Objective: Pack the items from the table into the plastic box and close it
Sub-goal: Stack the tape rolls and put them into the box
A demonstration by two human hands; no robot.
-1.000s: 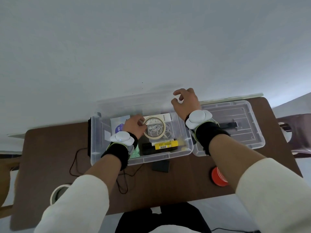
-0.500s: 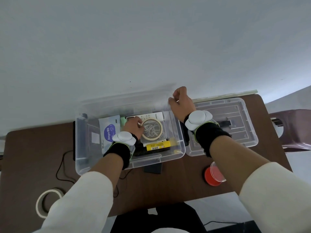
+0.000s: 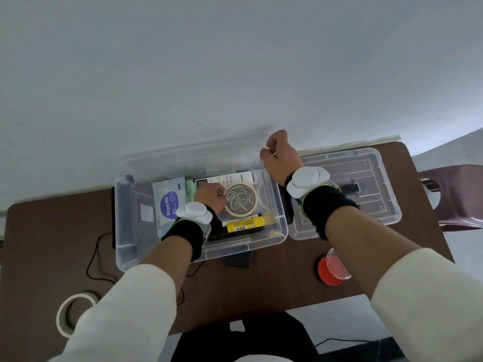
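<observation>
Tape roll (image 3: 241,202), light and stiff, suits a rim pinch; left grip (image 3: 209,197) pinches it, right grip (image 3: 278,159) clamps the far wall of the box (image 3: 261,241).

- Long cream-white sleeves cover both arms, the left sleeve (image 3: 125,309) and the right sleeve (image 3: 428,304), each ending partway along the forearm.
- A fuzzy black band with thin neon-green piping wraps each wrist: left wristband (image 3: 184,235), right wristband (image 3: 326,207).
- A smooth, rounded white pod sits on each band: left pod (image 3: 194,212), right pod (image 3: 307,180).
- The left hand (image 3: 209,198) and right hand (image 3: 278,160) are bare.
- Black clothing (image 3: 243,338) shows at the lower edge.
</observation>
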